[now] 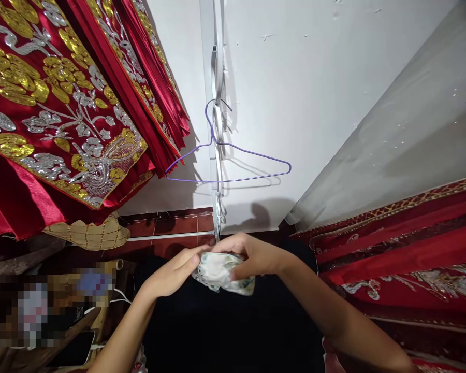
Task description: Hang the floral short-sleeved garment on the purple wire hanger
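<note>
Both my hands meet low in the middle of the view over a dark surface. My left hand [174, 272] pinches the left edge of a small crumpled pale cloth with a faded print [221, 272]. My right hand [252, 256] is closed over its top and right side. Straight above the hands an empty purple wire hanger [252, 178] hangs from a hook on a white rail [212, 62] fixed to the white wall.
Red satin garments with gold and silver embroidery [62, 114] hang at the upper left. More red embroidered fabric [404, 248] lies at the right below a grey sheet [407, 140]. A cluttered wooden shelf with a dark phone [73, 349] stands at the lower left.
</note>
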A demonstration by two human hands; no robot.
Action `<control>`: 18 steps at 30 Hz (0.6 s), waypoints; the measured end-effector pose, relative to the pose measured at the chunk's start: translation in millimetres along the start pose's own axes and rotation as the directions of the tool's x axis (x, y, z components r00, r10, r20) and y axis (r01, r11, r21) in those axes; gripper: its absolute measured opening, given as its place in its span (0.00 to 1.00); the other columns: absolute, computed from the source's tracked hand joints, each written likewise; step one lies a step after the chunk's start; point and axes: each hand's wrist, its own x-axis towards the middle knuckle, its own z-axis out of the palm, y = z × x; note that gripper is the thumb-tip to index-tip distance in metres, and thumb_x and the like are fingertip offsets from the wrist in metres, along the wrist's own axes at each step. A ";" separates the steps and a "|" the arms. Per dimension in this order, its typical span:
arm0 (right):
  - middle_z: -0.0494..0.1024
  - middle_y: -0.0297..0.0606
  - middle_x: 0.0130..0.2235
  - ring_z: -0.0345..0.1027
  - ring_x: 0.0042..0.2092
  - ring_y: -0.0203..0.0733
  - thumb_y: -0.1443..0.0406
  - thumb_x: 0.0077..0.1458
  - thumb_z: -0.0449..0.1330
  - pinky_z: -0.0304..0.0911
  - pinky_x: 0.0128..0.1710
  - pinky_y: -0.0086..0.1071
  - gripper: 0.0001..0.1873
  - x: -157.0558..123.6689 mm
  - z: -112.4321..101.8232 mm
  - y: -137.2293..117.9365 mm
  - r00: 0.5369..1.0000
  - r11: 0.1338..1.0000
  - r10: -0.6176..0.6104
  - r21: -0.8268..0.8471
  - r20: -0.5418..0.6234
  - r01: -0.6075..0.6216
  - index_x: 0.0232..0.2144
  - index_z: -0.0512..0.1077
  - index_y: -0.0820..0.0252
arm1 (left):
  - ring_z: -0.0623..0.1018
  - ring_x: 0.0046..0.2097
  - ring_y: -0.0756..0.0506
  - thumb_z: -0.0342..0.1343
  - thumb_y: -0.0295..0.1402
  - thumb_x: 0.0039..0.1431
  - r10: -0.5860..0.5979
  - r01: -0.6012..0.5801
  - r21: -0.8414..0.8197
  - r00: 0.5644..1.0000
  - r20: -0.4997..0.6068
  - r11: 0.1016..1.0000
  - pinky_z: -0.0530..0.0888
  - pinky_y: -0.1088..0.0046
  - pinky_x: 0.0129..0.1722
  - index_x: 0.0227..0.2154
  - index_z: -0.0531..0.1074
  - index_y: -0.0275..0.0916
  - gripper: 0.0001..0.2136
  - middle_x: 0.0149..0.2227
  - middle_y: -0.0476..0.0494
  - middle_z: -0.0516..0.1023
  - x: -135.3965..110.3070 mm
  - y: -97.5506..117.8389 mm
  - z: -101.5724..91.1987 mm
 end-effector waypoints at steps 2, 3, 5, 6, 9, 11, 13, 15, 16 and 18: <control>0.81 0.37 0.37 0.73 0.37 0.39 0.76 0.45 0.59 0.66 0.38 0.30 0.17 -7.4 -9.7 -19.8 0.991 0.931 -0.093 -0.360 -0.098 0.052 0.37 0.81 0.62 | 0.77 0.46 0.40 0.43 0.48 0.70 -0.031 0.023 0.074 0.993 0.114 0.997 0.72 0.63 0.52 0.44 0.77 0.39 0.22 0.44 0.42 0.80 -1.8 -6.5 -1.1; 0.82 0.36 0.36 0.74 0.38 0.39 0.77 0.45 0.56 0.66 0.40 0.30 0.17 -10.1 -14.7 -28.9 0.972 0.863 -0.167 -0.500 -0.163 0.064 0.34 0.81 0.60 | 0.77 0.43 0.42 0.46 0.46 0.70 -0.040 0.025 0.111 0.990 0.136 0.994 0.73 0.66 0.49 0.39 0.77 0.38 0.20 0.40 0.43 0.80 -2.5 -6.6 -2.1; 0.82 0.36 0.37 0.74 0.39 0.41 0.76 0.45 0.55 0.66 0.41 0.32 0.17 -10.7 -25.4 -42.3 0.874 0.756 -0.351 -0.652 -0.335 0.054 0.32 0.80 0.58 | 0.77 0.40 0.43 0.47 0.43 0.69 -0.057 0.042 0.190 0.996 0.070 0.981 0.73 0.69 0.45 0.36 0.77 0.39 0.17 0.37 0.45 0.80 -3.9 -1.9 -6.8; 0.81 0.36 0.38 0.74 0.38 0.41 0.75 0.46 0.56 0.66 0.39 0.32 0.16 -8.0 -31.3 -45.5 0.786 0.740 -0.439 -0.672 -0.434 0.042 0.33 0.79 0.58 | 0.77 0.40 0.43 0.47 0.42 0.69 -0.067 0.069 0.237 0.998 -0.014 0.969 0.72 0.70 0.44 0.38 0.76 0.40 0.15 0.37 0.45 0.80 -4.9 1.8 -11.0; 0.79 0.36 0.36 0.70 0.30 0.38 0.71 0.47 0.58 0.62 0.29 0.30 0.18 12.2 -51.5 -38.8 0.509 0.799 -0.538 -0.599 -0.672 0.053 0.43 0.75 0.58 | 0.77 0.38 0.43 0.48 0.38 0.67 -0.102 0.197 0.379 0.961 -0.255 0.904 0.71 0.71 0.41 0.40 0.75 0.42 0.12 0.35 0.46 0.80 -11.2 13.1 -29.6; 0.78 0.36 0.36 0.68 0.29 0.38 0.70 0.47 0.57 0.60 0.27 0.30 0.26 31.8 -65.9 -23.2 0.465 0.851 -0.494 -0.517 -0.734 0.088 0.51 0.70 0.57 | 0.76 0.34 0.44 0.48 0.36 0.66 -0.117 0.293 0.426 0.913 -0.391 0.856 0.69 0.73 0.37 0.40 0.75 0.43 0.11 0.32 0.48 0.78 -19.2 19.1 -42.9; 0.78 0.38 0.39 0.68 0.32 0.39 0.69 0.47 0.54 0.62 0.31 0.31 0.31 50.7 -79.5 -4.6 0.520 0.877 -0.437 -0.476 -0.733 0.066 0.56 0.67 0.57 | 0.75 0.32 0.45 0.47 0.36 0.66 -0.103 0.361 0.420 0.846 -0.523 0.832 0.68 0.74 0.34 0.43 0.73 0.44 0.11 0.31 0.50 0.78 -28.4 22.8 -52.6; 0.77 0.38 0.40 0.67 0.36 0.41 0.68 0.48 0.53 0.63 0.35 0.32 0.31 64.3 -90.8 11.4 0.565 0.870 -0.402 -0.494 -0.720 -0.010 0.57 0.67 0.57 | 0.76 0.33 0.45 0.46 0.35 0.66 -0.064 0.387 0.409 0.786 -0.615 0.826 0.68 0.74 0.35 0.47 0.72 0.44 0.12 0.33 0.49 0.79 -35.2 22.5 -56.4; 0.76 0.37 0.38 0.67 0.36 0.41 0.68 0.49 0.53 0.62 0.37 0.32 0.29 68.2 -95.2 17.0 0.570 0.853 -0.401 -0.520 -0.717 -0.055 0.55 0.68 0.56 | 0.77 0.34 0.45 0.46 0.34 0.65 -0.050 0.390 0.417 0.777 -0.628 0.821 0.68 0.73 0.36 0.48 0.71 0.44 0.13 0.35 0.49 0.79 -36.9 20.3 -56.3; 0.73 0.33 0.32 0.63 0.34 0.40 0.68 0.49 0.52 0.58 0.36 0.32 0.18 70.0 -100.5 23.1 0.552 0.799 -0.442 -0.590 -0.707 -0.117 0.44 0.71 0.55 | 0.77 0.39 0.43 0.45 0.30 0.62 -0.047 0.388 0.471 0.809 -0.586 0.792 0.69 0.71 0.39 0.46 0.71 0.42 0.13 0.36 0.46 0.79 -36.4 11.3 -53.5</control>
